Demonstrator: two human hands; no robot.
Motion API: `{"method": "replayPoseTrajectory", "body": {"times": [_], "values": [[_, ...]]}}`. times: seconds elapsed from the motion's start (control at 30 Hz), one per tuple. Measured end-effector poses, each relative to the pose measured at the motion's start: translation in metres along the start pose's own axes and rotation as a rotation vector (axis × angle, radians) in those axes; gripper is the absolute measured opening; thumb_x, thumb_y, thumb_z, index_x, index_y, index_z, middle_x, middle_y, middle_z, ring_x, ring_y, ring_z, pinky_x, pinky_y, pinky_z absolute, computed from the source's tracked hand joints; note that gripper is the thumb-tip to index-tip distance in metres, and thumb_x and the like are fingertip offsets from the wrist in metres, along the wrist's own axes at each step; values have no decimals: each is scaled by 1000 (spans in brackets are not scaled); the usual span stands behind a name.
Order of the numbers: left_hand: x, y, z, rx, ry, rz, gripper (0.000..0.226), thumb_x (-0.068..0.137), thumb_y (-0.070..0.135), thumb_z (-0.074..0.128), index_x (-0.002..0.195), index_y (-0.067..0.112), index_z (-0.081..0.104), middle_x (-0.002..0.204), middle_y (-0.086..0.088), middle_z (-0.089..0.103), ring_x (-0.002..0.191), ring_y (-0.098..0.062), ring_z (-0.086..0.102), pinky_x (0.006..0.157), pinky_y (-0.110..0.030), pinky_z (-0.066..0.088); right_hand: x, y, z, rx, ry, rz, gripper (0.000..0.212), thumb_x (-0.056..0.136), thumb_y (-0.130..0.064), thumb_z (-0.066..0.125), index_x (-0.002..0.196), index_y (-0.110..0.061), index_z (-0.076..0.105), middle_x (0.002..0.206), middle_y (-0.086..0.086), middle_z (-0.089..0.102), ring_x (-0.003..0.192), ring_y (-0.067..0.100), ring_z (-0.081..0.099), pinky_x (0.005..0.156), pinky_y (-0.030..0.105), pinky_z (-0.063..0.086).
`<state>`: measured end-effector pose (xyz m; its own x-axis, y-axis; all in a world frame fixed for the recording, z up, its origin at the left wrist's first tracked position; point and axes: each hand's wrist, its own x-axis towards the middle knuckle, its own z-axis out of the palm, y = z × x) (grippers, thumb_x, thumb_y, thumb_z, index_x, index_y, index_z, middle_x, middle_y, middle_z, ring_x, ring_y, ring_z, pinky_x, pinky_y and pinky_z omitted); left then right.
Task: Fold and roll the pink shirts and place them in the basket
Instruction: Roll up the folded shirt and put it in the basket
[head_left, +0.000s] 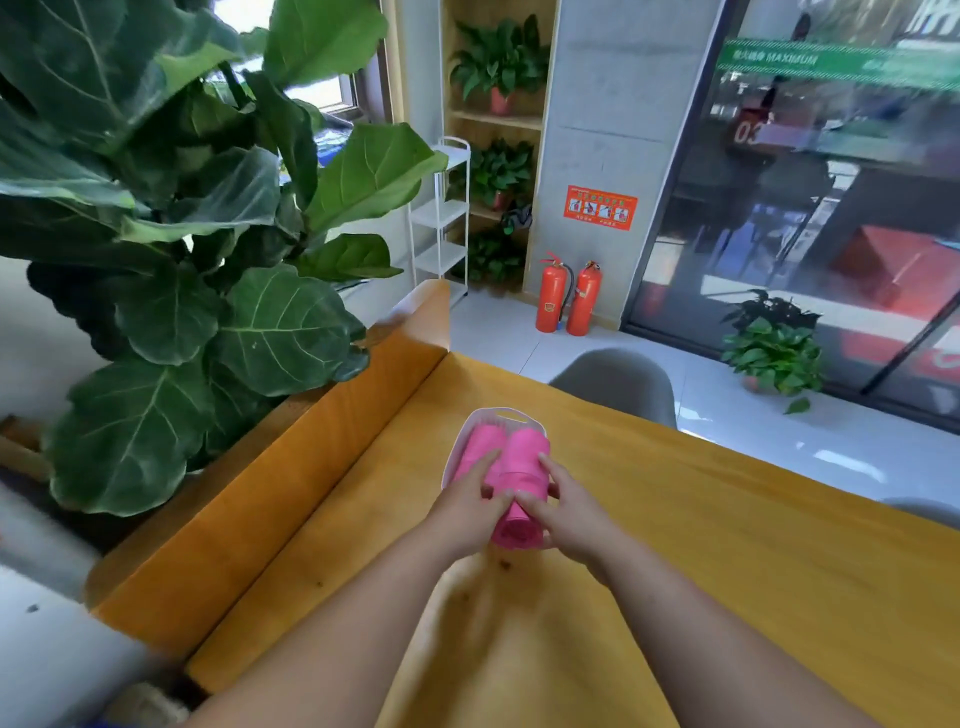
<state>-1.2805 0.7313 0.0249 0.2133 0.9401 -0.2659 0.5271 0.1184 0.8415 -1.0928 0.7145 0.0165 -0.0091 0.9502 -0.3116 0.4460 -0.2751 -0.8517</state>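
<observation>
Both my hands are on a rolled pink shirt (521, 488) over the white basket (511, 415) on the yellow table (727, 545), left hand (470, 512) on its left side, right hand (563, 512) on its right, fingers curled round it. A second pink roll (480, 444) lies in the basket just to its left, touching it. A big leafy plant (171, 249) stands to my left.

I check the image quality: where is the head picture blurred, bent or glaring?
Head view: forearms and lower left corner are blurred; the door frame curves from wide-angle distortion; the floor shows glare; both hands and the pink roll are fairly sharp.
</observation>
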Motion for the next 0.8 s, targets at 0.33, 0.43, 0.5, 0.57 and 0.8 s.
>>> {"method": "replayPoseTrajectory", "body": {"times": [0.33, 0.43, 0.5, 0.57, 0.8], "values": [[83, -24, -8, 62, -95, -69, 65, 106, 33, 44, 162, 55, 18, 122, -9, 70, 102, -28, 69, 85, -38, 58, 62, -25, 25, -363, 185, 99, 64, 103, -49, 60, 160, -26, 44, 156, 1, 55, 140, 26, 54, 106, 35, 44], [99, -28, -5, 108, -135, -62, 68, 106, 29, 48, 165, 45, 18, 133, -11, 66, 113, -32, 66, 84, -36, 52, 69, -24, 28, -483, 231, 111, 50, 105, -46, 57, 151, -26, 56, 143, 5, 63, 129, 28, 59, 101, 35, 45], [105, -32, -5, 189, -155, -24, 73, 103, 25, 55, 165, 41, 22, 142, -4, 61, 121, -29, 63, 92, -36, 51, 70, -18, 31, -539, 223, 121, 43, 103, -43, 59, 144, -30, 61, 131, 4, 63, 120, 28, 61, 94, 37, 48], [109, -39, -5, 309, -158, 47, 68, 100, 22, 60, 162, 32, 33, 144, -3, 60, 123, -29, 62, 99, -40, 52, 69, -9, 35, -598, 204, 123, 43, 100, -46, 62, 142, -36, 61, 128, -1, 58, 120, 27, 59, 91, 38, 51], [129, -49, -19, 945, -61, 322, 56, 100, 33, 55, 155, 28, 43, 159, -1, 44, 145, -31, 35, 115, -43, 35, 93, -10, 31, -919, 9, 99, 77, 98, -55, 63, 163, -46, 23, 175, -9, 12, 150, 32, 26, 111, 49, 45]]}}
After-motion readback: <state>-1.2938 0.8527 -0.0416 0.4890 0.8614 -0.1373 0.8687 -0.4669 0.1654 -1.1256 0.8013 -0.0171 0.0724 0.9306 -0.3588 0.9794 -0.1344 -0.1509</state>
